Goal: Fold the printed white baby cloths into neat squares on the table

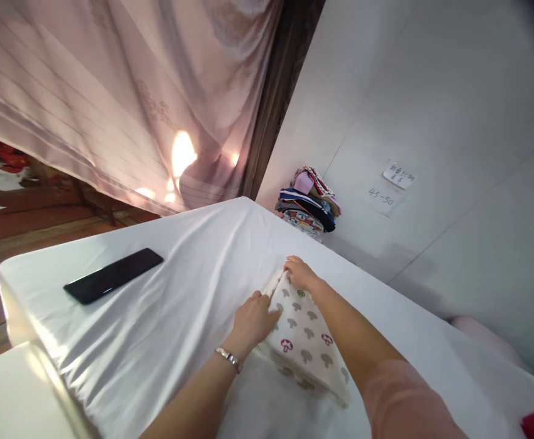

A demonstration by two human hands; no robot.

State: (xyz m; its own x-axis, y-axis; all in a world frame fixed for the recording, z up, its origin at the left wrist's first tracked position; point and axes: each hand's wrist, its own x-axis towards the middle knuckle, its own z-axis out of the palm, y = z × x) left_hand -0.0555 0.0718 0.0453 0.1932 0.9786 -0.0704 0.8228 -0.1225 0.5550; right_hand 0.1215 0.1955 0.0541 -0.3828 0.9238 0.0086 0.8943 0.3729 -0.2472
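A cream cloth (310, 341) printed with grey and red mushrooms lies folded on the white-covered bed, its near edge loose and slightly blurred. My left hand (254, 318), a silver bracelet on its wrist, grips the cloth's left edge with curled fingers. At the far corner of the cloth, my right hand (301, 272) is closed on the fabric, the fingertips partly hidden. The two hands are a short way apart.
A black phone-like slab (113, 275) lies on the white sheet (193, 280) at left. Against the wall stands a stack of folded clothes (307, 201). Handwritten paper notes (381, 200) are on the wall. A pink curtain (133, 91) hangs beyond the bed.
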